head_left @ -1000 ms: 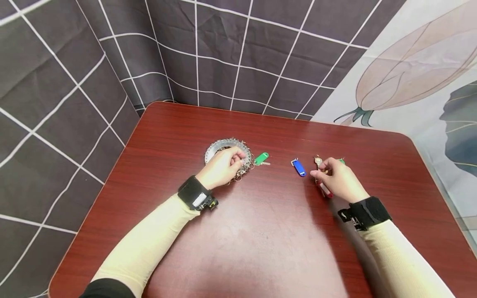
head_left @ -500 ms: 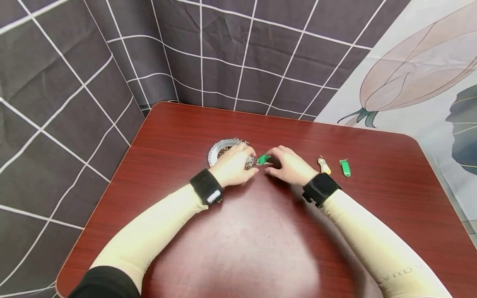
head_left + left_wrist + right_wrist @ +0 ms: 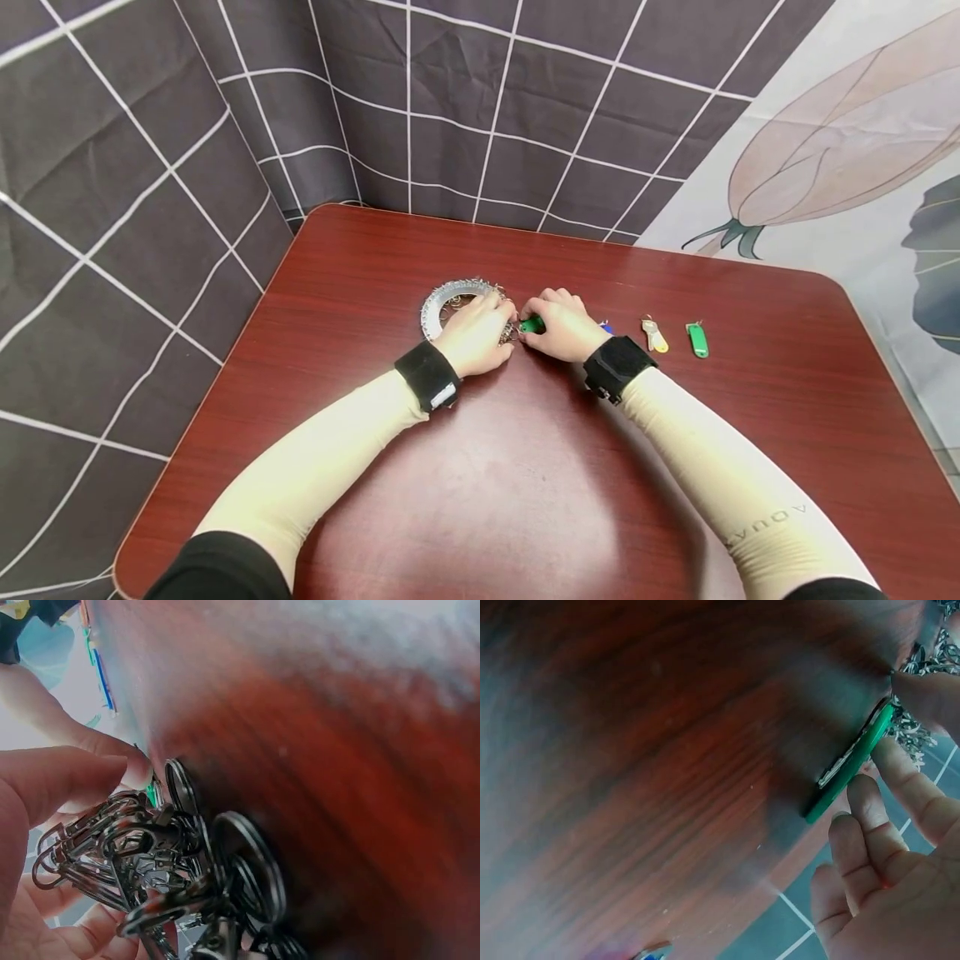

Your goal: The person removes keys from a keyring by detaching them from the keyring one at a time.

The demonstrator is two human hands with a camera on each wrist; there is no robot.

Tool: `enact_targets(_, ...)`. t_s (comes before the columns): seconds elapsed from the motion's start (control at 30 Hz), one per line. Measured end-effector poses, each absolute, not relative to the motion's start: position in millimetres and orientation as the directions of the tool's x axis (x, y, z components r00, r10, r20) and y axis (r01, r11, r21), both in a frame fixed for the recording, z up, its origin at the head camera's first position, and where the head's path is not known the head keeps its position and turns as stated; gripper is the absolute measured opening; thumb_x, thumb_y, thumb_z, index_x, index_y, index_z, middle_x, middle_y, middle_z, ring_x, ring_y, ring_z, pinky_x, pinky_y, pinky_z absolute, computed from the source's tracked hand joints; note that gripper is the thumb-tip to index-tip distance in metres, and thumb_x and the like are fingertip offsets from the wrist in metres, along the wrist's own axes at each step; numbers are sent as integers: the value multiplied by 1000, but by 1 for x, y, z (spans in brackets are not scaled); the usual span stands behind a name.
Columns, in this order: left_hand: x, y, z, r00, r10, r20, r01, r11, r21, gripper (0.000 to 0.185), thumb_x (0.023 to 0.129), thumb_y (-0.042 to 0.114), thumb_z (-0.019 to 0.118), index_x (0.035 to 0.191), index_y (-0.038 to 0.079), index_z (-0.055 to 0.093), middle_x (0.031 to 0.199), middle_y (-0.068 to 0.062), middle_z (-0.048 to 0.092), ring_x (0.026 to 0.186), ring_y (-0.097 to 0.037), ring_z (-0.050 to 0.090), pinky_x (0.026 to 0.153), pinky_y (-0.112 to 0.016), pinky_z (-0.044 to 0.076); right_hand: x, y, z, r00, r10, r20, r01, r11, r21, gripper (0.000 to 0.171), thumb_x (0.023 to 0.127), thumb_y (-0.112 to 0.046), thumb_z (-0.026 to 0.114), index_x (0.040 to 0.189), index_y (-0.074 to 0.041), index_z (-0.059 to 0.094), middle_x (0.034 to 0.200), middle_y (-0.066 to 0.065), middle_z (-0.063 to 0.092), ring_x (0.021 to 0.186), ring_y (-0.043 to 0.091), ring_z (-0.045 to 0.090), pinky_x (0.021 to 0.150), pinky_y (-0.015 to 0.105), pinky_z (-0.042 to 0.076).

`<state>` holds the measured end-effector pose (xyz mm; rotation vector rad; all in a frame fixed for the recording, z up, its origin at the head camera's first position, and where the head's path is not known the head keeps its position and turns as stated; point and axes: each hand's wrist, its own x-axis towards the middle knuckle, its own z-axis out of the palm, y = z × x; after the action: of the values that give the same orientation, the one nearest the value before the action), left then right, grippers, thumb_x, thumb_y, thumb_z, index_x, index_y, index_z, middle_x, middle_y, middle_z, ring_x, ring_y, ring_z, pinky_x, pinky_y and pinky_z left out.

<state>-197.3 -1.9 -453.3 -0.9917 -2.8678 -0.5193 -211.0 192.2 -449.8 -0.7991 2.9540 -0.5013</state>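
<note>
My left hand (image 3: 474,335) lies over the near right side of a round silver ring-like thing (image 3: 442,304) fringed with metal. In the left wrist view its thumb and fingers lie around a bunch of swivel clasps with key rings (image 3: 247,862). Just to the right, my right hand (image 3: 564,325) pinches a green key tag (image 3: 532,324) between thumb and fingers. The right wrist view shows the tag's edge (image 3: 855,765) close to the tabletop, a flat metal key (image 3: 840,765) alongside it. The far end of the tag, toward the clasps, is partly hidden by the thumb.
Farther right on the brown table (image 3: 555,500) lie keys with a yellow tag (image 3: 655,336) and another green tag (image 3: 697,340). A blue tag (image 3: 606,328) shows only partly behind my right wrist. Tile-patterned cloth (image 3: 450,100) hangs along the table's back and left edges.
My right hand has come left from beside the keys and a red tag to the green tag near the clasps. The red tag is out of sight. My left hand has shifted slightly right.
</note>
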Motion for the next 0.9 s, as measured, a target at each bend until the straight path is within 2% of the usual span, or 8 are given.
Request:
enact_targets(0.17,-197,-2,-456,-796,580,175,605,743,286,34,80,27,71,109,12,59,107,-7,52,101,-24,53,84,-36,47,-208,190,-449,-883,-469,16,-449,836,-314,15,82,-25,72,88,-14,64,90,3,54,95,28,47,77,44,34)
enact_targets(0.43,-195,0,-455,-794,576,195,608,741,285,31,81,21,69,109,8,60,106,-9,54,102,-26,54,86,-36,46,-206,190,-451,-888,-461,-1,-436,841,-320,21,85,-29,72,78,-17,56,83,1,51,89,28,47,73,43,34)
enact_targets(0.63,-193,-2,-456,-801,567,192,598,743,300,31,81,20,69,109,8,60,107,-9,54,102,-25,54,86,-36,47,-204,191,-453,-882,-471,-11,-442,835,-328,20,86,-27,70,78,-17,56,80,0,53,86,28,51,72,43,37)
enact_targets(0.9,-193,-9,-458,-827,530,190,563,767,309,26,80,18,68,104,12,61,104,-6,54,97,-24,54,78,-36,49,-201,195,-452,-877,-480,-5,-443,813,-377,17,87,-21,70,85,-13,56,72,-3,55,71,20,54,67,39,39)
